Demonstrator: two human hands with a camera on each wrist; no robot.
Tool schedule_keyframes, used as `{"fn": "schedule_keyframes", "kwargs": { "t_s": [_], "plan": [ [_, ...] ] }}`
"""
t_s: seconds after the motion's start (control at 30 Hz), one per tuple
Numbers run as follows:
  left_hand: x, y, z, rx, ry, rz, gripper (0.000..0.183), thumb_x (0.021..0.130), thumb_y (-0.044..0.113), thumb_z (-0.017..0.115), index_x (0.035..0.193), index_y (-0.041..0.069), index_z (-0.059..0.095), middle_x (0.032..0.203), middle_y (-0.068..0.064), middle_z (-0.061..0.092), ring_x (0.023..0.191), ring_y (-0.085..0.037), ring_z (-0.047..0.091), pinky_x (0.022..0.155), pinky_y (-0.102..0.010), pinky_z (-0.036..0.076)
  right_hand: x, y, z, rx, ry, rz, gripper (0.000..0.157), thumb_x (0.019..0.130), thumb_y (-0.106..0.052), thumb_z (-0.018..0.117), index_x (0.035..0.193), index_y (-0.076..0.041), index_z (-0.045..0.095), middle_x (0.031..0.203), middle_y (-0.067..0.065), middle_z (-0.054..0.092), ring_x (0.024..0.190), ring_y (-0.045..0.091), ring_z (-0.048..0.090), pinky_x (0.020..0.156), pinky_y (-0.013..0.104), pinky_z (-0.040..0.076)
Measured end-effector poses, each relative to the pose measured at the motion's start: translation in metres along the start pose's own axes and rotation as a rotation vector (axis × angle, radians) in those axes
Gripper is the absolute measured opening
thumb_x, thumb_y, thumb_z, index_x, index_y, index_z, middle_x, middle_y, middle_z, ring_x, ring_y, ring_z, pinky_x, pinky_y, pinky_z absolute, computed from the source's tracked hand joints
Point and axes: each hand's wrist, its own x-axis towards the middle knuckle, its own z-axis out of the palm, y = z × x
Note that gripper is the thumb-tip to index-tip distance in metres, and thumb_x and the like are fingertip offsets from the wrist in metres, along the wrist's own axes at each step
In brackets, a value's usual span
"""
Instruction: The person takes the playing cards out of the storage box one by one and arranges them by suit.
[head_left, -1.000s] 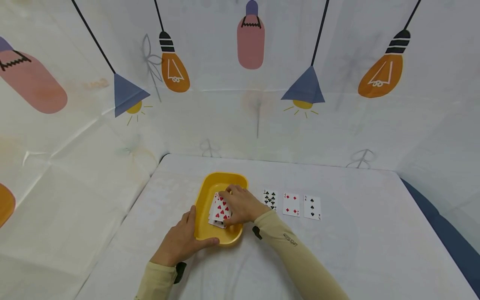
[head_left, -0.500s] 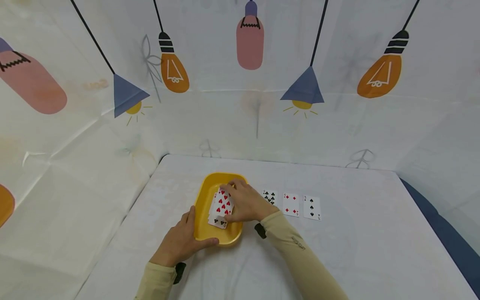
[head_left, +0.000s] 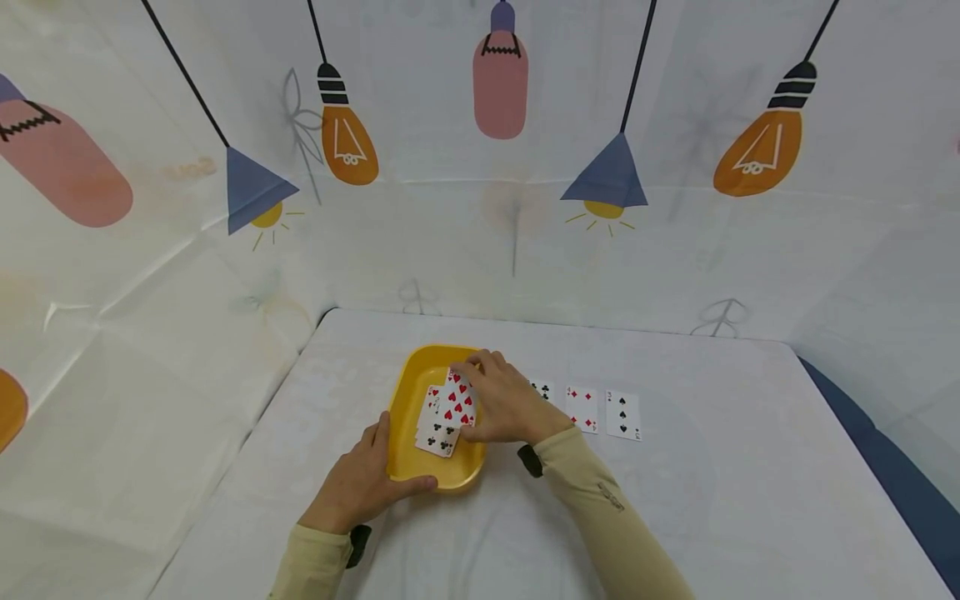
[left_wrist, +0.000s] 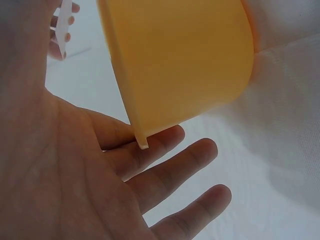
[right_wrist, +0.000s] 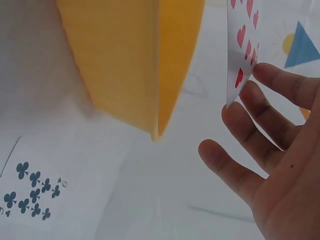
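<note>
My right hand (head_left: 510, 404) pinches a hearts playing card (head_left: 459, 400) by its edges, thumb at the near end and fingers at the far end. The card is tipped above the yellow tray (head_left: 405, 408). In the right wrist view, fingertips (right_wrist: 235, 117) meet the edge of this card. Overlapping cards, with a clubs card (head_left: 437, 440) at the front, lie inside the tray. My left hand (head_left: 360, 479) rests against the tray's near left corner, thumb along the front rim. Its fingers (left_wrist: 172, 172) stretch past the rim in the left wrist view.
Right of the tray lies a face-up row: a nine of clubs (right_wrist: 32, 192), partly hidden by my right hand in the head view, a four of diamonds (head_left: 582, 404) and a three of spades (head_left: 623, 415). A printed cloth (head_left: 450, 242) hangs behind the white table (head_left: 720, 467).
My right hand has lifted the hearts card from the pile and moved it slightly right, uncovering more of the clubs card beneath. The left hand has stayed on the tray.
</note>
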Motion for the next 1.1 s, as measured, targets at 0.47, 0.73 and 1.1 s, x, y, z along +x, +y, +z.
{"fn": "schedule_keyframes", "kwargs": {
  "t_s": [0.47,0.73,1.1],
  "plan": [
    [0.001,0.003,0.000,-0.009,-0.005,-0.028,0.138,0.069,0.082,0.072,0.158,-0.007,0.016,0.151,-0.030,0.040,0.108,-0.043,0.061,0.097,-0.056,0.050,-0.023,0.019,-0.008,-0.003,0.059,0.019,0.082,0.076,-0.052,0.079,0.146,-0.019,0.050,0.135,0.006,0.047,0.119,0.021,0.044,0.103,0.037,0.046],
    [0.000,0.003,0.000,-0.003,-0.007,-0.037,0.139,0.068,0.081,0.073,0.158,-0.008,0.015,0.151,-0.031,0.039,0.109,-0.042,0.061,0.098,-0.056,0.049,-0.038,0.041,-0.010,0.007,0.065,0.047,0.082,0.073,-0.040,0.079,0.146,-0.016,0.050,0.133,0.007,0.047,0.117,0.022,0.044,0.099,0.040,0.047],
    [0.000,0.003,-0.001,-0.014,-0.008,-0.028,0.139,0.069,0.081,0.073,0.158,-0.008,0.014,0.152,-0.031,0.038,0.110,-0.043,0.060,0.098,-0.056,0.049,-0.063,0.077,-0.019,0.010,0.069,0.084,0.082,0.071,-0.031,0.077,0.146,-0.012,0.050,0.134,0.010,0.046,0.121,0.027,0.042,0.098,0.043,0.047]
  ]
}}
